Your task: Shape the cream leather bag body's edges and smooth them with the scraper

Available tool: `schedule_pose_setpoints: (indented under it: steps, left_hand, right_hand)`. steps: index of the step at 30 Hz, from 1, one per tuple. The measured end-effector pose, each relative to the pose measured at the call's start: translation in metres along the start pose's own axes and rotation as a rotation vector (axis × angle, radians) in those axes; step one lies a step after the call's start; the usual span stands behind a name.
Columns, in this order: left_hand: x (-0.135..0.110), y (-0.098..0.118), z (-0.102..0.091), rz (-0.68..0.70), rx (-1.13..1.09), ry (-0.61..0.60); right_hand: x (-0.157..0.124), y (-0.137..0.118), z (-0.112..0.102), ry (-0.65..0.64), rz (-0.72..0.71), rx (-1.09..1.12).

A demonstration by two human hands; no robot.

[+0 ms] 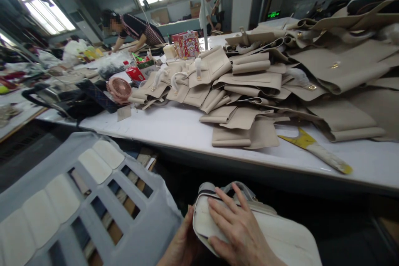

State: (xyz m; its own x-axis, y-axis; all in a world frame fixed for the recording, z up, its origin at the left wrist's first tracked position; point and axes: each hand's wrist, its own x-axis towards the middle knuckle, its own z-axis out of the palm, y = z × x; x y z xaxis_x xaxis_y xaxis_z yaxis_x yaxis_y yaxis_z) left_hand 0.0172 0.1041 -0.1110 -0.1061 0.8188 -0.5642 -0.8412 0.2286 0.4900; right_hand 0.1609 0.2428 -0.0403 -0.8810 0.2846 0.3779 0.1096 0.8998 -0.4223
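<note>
Below the table [187,133], the right hand [240,228] spreads fingers flat on the cream bag [280,237]; left hand [183,245] clasps its end.

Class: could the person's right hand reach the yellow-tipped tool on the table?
Probably yes: the right hand lies open on the cream bag, and the yellow-tipped tool lies uncovered near the table edge.

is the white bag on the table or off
Off it: the white bag lies below the table edge, left hand at its end, right hand flat on it.
</note>
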Motion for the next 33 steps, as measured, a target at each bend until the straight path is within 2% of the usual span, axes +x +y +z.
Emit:
schedule_pose_setpoints:
  steps: [3, 9, 12, 20, 23, 25, 29, 33]
  left_hand:
    - [-0.001, 0.003, 0.0, 0.03, -0.067, 0.03]
    - [-0.002, 0.017, 0.007, -0.035, -0.053, -0.072]
    - [-0.004, 0.025, 0.011, -0.031, 0.004, -0.066]
    - [-0.013, 0.042, 0.031, 0.049, 0.265, 0.031]
    - [-0.014, 0.048, 0.033, 0.121, 0.411, 0.121]
    - [-0.015, 0.054, 0.031, 0.119, 0.519, 0.155]
    - [-0.017, 0.068, 0.032, 0.07, 0.689, 0.079]
    - [-0.013, 0.073, 0.034, 0.12, 0.849, 0.012]
  right_hand:
    - [-0.001, 0.001, 0.001, 0.027, -0.006, -0.014]
    - [0.003, 0.0, 0.001, 0.1, -0.028, -0.046]
    - [0.004, 0.0, 0.003, 0.094, -0.032, -0.057]
    - [0.002, -0.004, 0.003, 0.104, -0.021, -0.064]
    - [0.003, -0.004, 0.001, 0.086, -0.021, -0.071]
    - [0.003, -0.004, 0.001, 0.082, -0.027, -0.073]
    - [0.002, -0.002, 0.002, 0.076, -0.029, -0.063]
    - [0.001, -0.001, 0.002, 0.043, -0.01, -0.039]
